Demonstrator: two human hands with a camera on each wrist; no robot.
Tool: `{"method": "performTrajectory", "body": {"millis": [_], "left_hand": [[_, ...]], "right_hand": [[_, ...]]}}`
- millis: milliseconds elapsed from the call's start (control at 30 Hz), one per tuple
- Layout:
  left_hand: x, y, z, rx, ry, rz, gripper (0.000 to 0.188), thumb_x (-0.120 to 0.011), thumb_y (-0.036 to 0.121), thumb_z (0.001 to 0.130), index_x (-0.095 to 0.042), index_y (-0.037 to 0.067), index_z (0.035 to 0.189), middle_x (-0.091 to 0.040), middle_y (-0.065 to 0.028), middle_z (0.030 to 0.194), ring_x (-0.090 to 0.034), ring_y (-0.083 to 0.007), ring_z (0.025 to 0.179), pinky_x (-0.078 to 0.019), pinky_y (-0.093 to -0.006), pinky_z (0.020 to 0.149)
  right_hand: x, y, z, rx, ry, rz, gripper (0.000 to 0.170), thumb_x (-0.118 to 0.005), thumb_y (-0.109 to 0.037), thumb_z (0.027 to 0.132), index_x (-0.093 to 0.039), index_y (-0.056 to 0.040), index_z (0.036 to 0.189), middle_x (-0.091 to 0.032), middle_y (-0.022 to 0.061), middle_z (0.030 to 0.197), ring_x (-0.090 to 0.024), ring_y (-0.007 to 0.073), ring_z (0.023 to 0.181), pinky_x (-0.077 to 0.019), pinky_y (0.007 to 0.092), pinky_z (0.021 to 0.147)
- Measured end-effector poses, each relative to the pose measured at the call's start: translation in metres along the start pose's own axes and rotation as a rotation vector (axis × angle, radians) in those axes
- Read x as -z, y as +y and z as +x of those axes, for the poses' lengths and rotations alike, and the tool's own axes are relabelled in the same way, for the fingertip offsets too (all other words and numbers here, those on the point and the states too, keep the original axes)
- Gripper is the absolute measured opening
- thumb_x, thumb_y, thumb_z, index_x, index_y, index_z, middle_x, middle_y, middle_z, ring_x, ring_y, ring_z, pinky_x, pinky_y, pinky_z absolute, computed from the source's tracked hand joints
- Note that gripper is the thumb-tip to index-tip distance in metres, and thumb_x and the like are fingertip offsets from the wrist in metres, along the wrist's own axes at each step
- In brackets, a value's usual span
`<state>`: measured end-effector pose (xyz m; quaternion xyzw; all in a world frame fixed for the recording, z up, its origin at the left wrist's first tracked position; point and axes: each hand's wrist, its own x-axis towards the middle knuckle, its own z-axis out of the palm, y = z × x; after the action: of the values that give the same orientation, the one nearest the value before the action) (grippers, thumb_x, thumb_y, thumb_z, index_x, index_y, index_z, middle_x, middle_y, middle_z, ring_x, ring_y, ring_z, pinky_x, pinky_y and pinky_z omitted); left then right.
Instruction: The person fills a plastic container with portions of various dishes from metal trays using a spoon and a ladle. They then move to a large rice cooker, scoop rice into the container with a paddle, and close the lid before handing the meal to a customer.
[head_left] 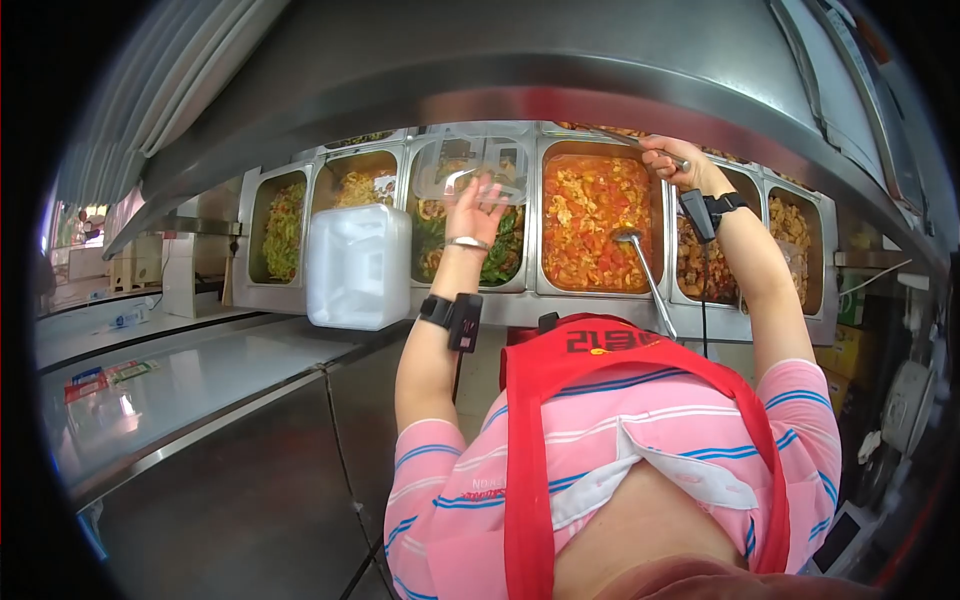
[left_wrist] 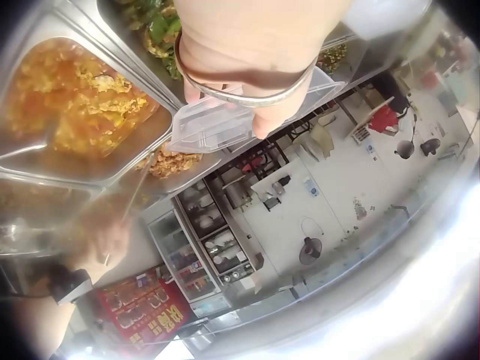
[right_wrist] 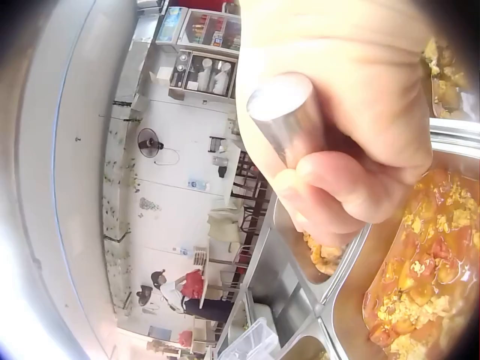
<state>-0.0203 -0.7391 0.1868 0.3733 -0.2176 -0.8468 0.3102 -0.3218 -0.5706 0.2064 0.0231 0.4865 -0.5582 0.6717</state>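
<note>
My left hand point(head_left: 474, 215) holds a clear plastic container point(head_left: 470, 165) above a tray of green vegetables point(head_left: 505, 255); in the left wrist view the container point(left_wrist: 214, 124) is pinched between fingers and thumb. My right hand point(head_left: 690, 168) grips the metal handle point(head_left: 655, 155) of a utensil reaching toward the back row of food. The right wrist view shows my fingers curled round the handle's rounded end point(right_wrist: 283, 105). The utensil's far end is hidden from the head view. Between the hands lies a tray of tomato and egg point(head_left: 590, 215), with a ladle point(head_left: 645, 270) resting in it.
A stack of white plastic containers point(head_left: 358, 265) stands at the left on the tray edge. More food trays line both sides, including shredded greens point(head_left: 284, 225). A metal hood point(head_left: 500, 60) spans above. A person point(right_wrist: 180, 292) is in the room beyond the counter.
</note>
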Motion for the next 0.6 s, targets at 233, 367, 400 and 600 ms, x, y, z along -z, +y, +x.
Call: {"method": "performTrajectory", "body": {"millis": [233, 367, 400, 600], "left_hand": [[-0.013, -0.023, 0.030, -0.080, 0.036, -0.011, 0.069, -0.060, 0.008, 0.076, -0.015, 0.032, 0.123, -0.042, -0.0133, 0.111, -0.045, -0.0255, 0.096, -0.0405, -0.0404, 0.079], [-0.022, -0.036, 0.047, -0.087, 0.046, -0.009, 0.076, -0.060, 0.009, 0.075, -0.010, 0.034, 0.126, -0.037, -0.0106, 0.116, -0.041, -0.0251, 0.099, -0.0374, -0.0423, 0.081], [-0.027, -0.038, 0.048, -0.082, 0.041, -0.007, 0.076, -0.060, 0.009, 0.075, -0.010, 0.034, 0.126, -0.037, -0.0106, 0.116, -0.041, -0.0251, 0.099, -0.0374, -0.0423, 0.081], [-0.055, -0.057, 0.059, -0.053, 0.041, 0.032, 0.076, -0.059, 0.010, 0.077, -0.008, 0.038, 0.125, -0.036, -0.0092, 0.118, -0.037, -0.0263, 0.107, -0.0346, -0.0491, 0.086]], "right_hand": [[0.012, 0.001, -0.019, 0.041, -0.038, 0.459, 0.008, -0.042, -0.006, 0.084, -0.035, -0.0035, 0.079, -0.039, 0.0028, 0.059, -0.035, 0.0027, 0.039, -0.0266, 0.0137, 0.029], [0.021, -0.001, -0.031, 0.061, -0.102, 0.510, 0.011, -0.040, -0.005, 0.084, -0.037, -0.0001, 0.075, -0.038, 0.0023, 0.059, -0.036, 0.0030, 0.040, -0.0281, 0.0132, 0.030], [0.020, -0.003, -0.037, 0.030, -0.154, 0.471, 0.013, -0.039, -0.005, 0.084, -0.037, 0.0010, 0.073, -0.038, 0.0022, 0.058, -0.036, 0.0032, 0.040, -0.0281, 0.0133, 0.029], [0.042, 0.002, -0.057, 0.354, -0.185, 0.309, 0.013, -0.043, -0.010, 0.084, -0.046, 0.0018, 0.083, -0.038, -0.0042, 0.059, -0.033, 0.0008, 0.048, -0.0254, 0.0120, 0.039]]}}
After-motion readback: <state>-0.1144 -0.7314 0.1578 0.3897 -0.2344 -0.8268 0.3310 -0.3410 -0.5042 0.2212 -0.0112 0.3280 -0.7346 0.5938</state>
